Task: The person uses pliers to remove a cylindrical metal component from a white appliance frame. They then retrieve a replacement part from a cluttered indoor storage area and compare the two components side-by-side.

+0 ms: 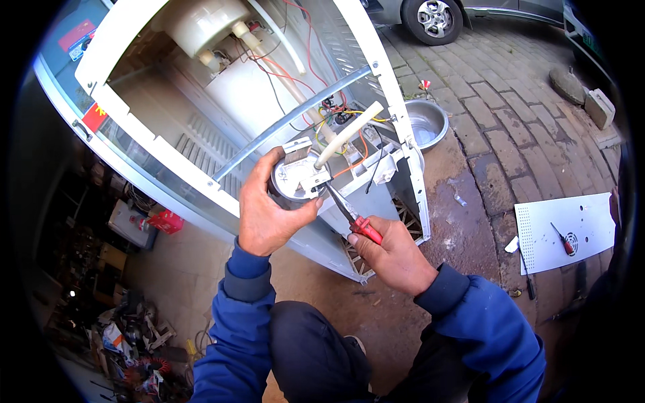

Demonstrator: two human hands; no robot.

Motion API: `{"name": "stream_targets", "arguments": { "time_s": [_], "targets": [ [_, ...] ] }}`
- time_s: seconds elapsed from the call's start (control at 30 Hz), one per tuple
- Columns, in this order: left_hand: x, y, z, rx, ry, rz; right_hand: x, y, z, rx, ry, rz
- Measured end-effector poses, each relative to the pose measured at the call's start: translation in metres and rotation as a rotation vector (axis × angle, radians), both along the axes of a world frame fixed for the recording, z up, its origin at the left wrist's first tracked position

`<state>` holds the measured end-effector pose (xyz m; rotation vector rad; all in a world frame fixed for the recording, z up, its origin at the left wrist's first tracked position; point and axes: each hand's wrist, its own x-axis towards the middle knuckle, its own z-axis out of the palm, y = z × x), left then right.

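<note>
My left hand (pixel 265 208) grips a round metal canister (pixel 290 178) by its side, thumb at the near edge and fingers at the far left. Its top carries white brackets and a thick cream-coloured tube (pixel 349 136) rising to the right. In my right hand (pixel 398 256) are needle-nose pliers (pixel 344 204) with red handles. Their tips touch or lie very near the bracket on the canister's right side; what lies between the jaws is too small to tell. Orange, yellow and black wires (pixel 363 156) run close by. The canister is at the opening of a white appliance cabinet (pixel 396 94).
A metal crossbar (pixel 295 124) spans the cabinet opening, with a white tank (pixel 200 25) and red wires behind. A steel bowl (pixel 426 125) stands to the right. A screwdriver (pixel 563 240) lies on a white perforated panel (pixel 537 225). Clutter (pixel 134 342) covers the floor at lower left.
</note>
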<state>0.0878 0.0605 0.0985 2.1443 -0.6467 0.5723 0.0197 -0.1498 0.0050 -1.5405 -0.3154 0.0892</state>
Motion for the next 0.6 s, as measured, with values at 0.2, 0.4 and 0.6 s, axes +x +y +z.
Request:
{"name": "stream_targets", "arguments": {
  "time_s": [0.2, 0.4, 0.6],
  "targets": [
    [-0.024, -0.010, 0.027, 0.340, -0.238, 0.036, -0.007, 0.003, 0.001, -0.009, -0.007, -0.008],
    [-0.016, -0.008, 0.065, 0.685, -0.330, -0.279, -0.010, 0.009, -0.002, -0.014, -0.059, -0.076],
    [0.007, -0.022, 0.080, 0.891, -0.240, -0.425, -0.013, 0.011, 0.001, -0.001, 0.001, -0.063]
  ]
}}
